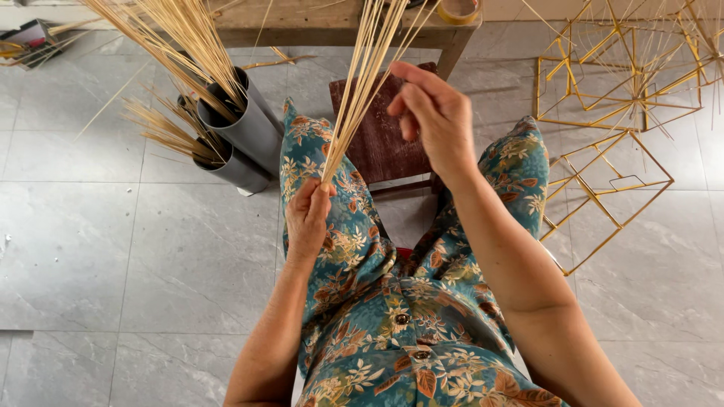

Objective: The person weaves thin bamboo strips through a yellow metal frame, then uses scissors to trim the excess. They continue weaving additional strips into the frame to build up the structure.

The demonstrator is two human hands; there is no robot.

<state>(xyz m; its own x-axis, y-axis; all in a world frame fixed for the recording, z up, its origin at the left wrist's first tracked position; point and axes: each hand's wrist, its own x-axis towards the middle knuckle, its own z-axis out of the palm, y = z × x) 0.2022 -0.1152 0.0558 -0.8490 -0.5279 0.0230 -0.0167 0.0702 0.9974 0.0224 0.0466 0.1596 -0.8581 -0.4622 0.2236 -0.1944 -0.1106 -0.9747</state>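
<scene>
My left hand (308, 217) rests on my left knee and grips the lower end of a bundle of thin bamboo sticks (360, 83) that fans upward out of the top of the view. My right hand (431, 113) is raised beside the bundle, fingers curled, its fingertips close to the sticks near their middle; whether it pinches one stick cannot be told. I sit in teal floral clothing (392, 301), knees apart.
Grey plastic tubes (245, 128) filled with more bamboo sticks stand at the left on the tiled floor. A dark red stool (377, 143) and a wooden table (339, 22) with a tape roll (458, 10) lie ahead. Bamboo frames (611, 98) lie at the right.
</scene>
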